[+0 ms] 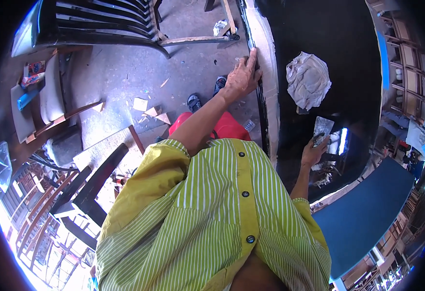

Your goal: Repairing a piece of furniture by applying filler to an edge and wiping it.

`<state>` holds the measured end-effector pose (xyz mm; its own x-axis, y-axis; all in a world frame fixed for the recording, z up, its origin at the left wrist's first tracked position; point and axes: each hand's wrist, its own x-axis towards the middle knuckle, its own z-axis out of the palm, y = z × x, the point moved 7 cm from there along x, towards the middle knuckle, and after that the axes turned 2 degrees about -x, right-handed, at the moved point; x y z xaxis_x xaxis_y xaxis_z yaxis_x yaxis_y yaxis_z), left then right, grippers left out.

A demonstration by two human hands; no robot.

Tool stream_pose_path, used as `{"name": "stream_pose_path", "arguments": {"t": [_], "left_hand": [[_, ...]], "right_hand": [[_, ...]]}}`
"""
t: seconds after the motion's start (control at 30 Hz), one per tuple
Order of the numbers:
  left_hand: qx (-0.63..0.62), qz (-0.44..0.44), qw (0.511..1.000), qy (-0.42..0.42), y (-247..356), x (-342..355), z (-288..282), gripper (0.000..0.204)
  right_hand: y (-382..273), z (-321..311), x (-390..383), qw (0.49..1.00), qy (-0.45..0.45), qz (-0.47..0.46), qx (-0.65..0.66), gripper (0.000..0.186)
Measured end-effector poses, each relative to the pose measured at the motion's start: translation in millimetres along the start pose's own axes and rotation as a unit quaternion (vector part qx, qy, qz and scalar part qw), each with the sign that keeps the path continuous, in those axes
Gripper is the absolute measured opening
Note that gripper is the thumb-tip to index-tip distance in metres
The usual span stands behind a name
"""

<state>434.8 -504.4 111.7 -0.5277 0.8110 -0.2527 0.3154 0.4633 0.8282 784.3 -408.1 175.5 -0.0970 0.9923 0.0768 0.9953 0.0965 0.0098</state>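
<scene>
My left hand (243, 75) rests on the pale, streaked edge strip (265, 58) of a glossy black panel (328, 19), index finger stretched along it and the others loosely spread, holding nothing visible. My right hand (316, 150) grips a flat grey metal scraper (324, 125), with whitish smears on it, over the panel's right part. A crumpled off-white cloth (307, 80) lies on the black surface between my two hands, a small object partly hidden beneath it.
A black slatted chair (101, 36) and a wooden frame (198, 39) stand beyond my left hand. Wood offcuts (152, 111) lie on the concrete floor (110, 72) by my feet. Cushioned pieces (52, 92) and more furniture fill the left. A dark blue board (362, 213) is at lower right.
</scene>
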Motion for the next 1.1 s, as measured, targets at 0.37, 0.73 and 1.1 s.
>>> {"name": "stream_pose_path", "arguments": {"t": [0.37, 0.73, 1.1], "left_hand": [[0.053, -0.01, 0.998, 0.034, 4.3, 40.0, -33.7, 0.06], [0.068, 0.007, 0.994, 0.083, -9.3, 98.2, -63.8, 0.061], [0.033, 0.054, 0.996, 0.064, -17.1, 90.8, -52.2, 0.064]], "right_hand": [[-3.7, -3.2, 0.1, 1.0, 0.006, -0.001, 0.004, 0.062], [0.8, 0.8, 2.1, 0.999, 0.009, -0.004, 0.03, 0.062], [1.8, -0.1, 2.1, 1.0, 0.003, 0.026, 0.018, 0.064]]}}
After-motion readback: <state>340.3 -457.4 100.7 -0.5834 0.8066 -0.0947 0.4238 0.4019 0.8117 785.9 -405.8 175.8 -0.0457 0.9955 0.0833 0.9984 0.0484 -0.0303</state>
